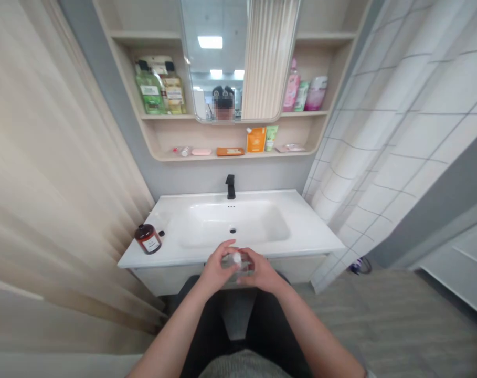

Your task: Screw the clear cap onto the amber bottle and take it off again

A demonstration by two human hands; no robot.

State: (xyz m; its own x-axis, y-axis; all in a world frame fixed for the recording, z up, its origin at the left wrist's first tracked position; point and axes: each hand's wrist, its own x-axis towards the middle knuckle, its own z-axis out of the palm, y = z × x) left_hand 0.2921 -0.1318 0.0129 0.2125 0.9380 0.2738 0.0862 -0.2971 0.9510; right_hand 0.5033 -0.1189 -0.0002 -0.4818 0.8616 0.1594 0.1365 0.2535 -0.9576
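At lower centre, my left hand [218, 266] and right hand [260, 270] curl part-closed around a small clear container [241, 262]

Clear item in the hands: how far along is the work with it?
Done: nothing that this view can confirm. In hand: the left hand and right hand hold the clear item near the counter's front edge. Left: at least letting go, I'd judge; whether it's open is unclear.
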